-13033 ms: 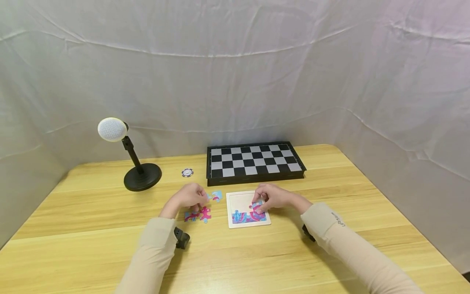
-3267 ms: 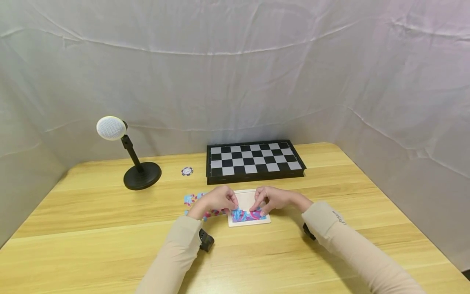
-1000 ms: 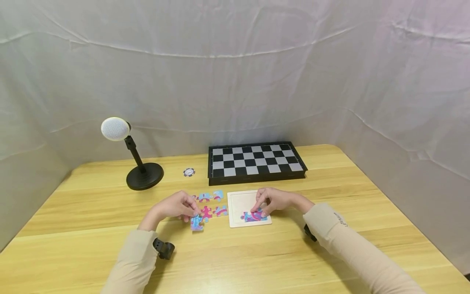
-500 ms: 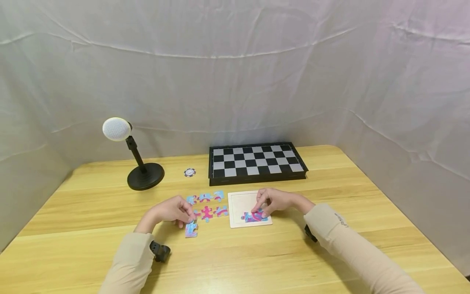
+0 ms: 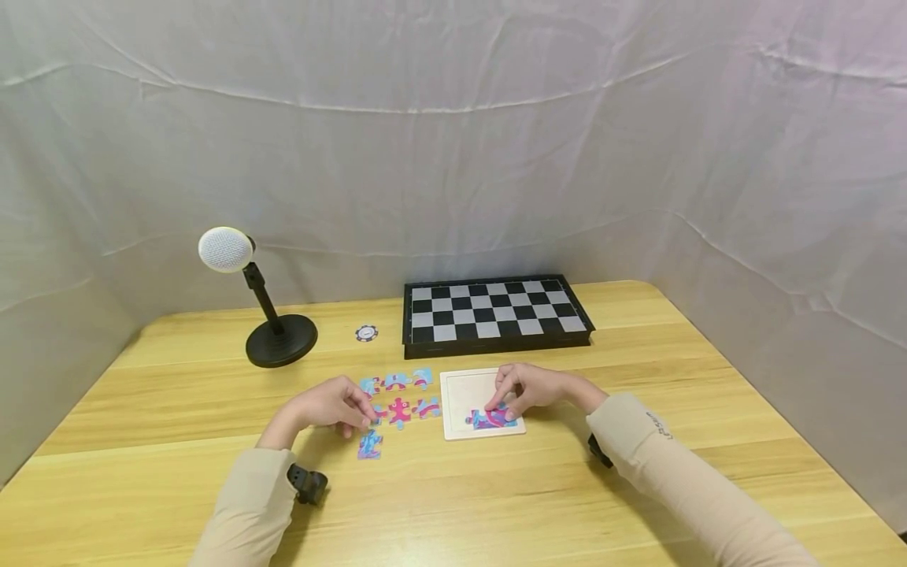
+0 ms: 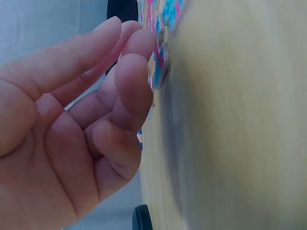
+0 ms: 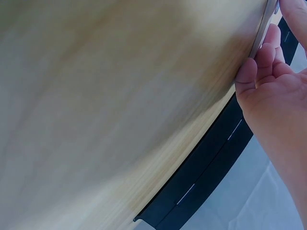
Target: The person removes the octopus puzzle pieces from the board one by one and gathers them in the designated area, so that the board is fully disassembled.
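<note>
My left hand (image 5: 333,405) hovers low over the table beside a blue and purple jigsaw piece (image 5: 369,445), which lies flat just past the fingertips. In the left wrist view the fingers of the left hand (image 6: 91,105) are loosely bent, with a gap between thumb and fingers. My right hand (image 5: 531,387) rests over the cream puzzle tray (image 5: 453,433), thumb and index finger spread on the pink and purple puzzle pieces (image 5: 489,419) in its lower right part. Its other fingers lie by the tray's edge in the right wrist view.
Several loose jigsaw pieces lie in rows left of the tray, a pink one with eyes (image 5: 399,410) among them. Behind are a black-framed checkerboard (image 5: 489,311), a poker chip (image 5: 366,333) and a microphone on a stand (image 5: 279,339). Pale cloth (image 5: 425,157) hangs behind the table.
My left hand has carried the blue and purple jigsaw piece from the tray's left side to the table at lower left and let it go. The right hand has stayed on the tray.
</note>
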The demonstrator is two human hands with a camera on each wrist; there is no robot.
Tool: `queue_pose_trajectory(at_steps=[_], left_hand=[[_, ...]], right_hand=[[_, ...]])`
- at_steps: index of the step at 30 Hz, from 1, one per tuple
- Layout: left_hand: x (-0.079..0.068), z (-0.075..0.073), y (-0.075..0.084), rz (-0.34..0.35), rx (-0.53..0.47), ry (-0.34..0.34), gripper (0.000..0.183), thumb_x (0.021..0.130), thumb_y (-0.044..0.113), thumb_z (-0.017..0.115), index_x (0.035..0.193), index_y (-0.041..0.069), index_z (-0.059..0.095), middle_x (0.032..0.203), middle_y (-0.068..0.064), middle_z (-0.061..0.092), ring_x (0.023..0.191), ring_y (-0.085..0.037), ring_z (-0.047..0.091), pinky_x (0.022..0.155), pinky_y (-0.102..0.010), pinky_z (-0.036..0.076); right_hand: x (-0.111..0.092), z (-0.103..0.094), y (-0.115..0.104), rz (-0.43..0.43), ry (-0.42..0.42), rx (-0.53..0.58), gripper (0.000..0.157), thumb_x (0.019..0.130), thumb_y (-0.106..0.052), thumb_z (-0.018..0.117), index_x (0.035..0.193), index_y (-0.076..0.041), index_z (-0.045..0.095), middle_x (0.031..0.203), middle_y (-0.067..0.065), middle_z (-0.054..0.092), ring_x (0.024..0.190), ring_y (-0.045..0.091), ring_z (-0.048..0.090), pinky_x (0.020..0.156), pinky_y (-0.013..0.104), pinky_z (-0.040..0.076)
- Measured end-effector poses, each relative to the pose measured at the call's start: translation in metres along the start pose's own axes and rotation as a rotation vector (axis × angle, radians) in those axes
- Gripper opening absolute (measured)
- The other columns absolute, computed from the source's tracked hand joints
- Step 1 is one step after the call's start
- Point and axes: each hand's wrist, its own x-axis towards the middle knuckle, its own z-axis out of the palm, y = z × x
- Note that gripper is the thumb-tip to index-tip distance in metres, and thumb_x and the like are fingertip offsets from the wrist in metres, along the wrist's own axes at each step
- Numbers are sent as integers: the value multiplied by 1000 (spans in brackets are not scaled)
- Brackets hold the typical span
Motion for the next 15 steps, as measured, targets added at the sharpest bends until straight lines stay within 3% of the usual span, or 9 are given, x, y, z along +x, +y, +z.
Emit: queue_pose_trajectory(at_steps=[7,15], left_hand=[[7,3,6,20,-16,-1,9,82,-1,57,85,-9,61,64,-5,58,46,-8,44,44,-18,29],[21,10,15,-14,-21,21,7,83,1,60,84,-5,60,62,-7,57,46,-11,47,43,-20,32]], right_hand=[[0,0,0,-7,-3,-5,27,70,-2,71,97,-2,68,83,2,48,79,17,40,73,29,36],[0,0,-1,-7,-3,9,27,71,-2,71,97,-2,68,83,2,50,76,19,41,70,28,36]])
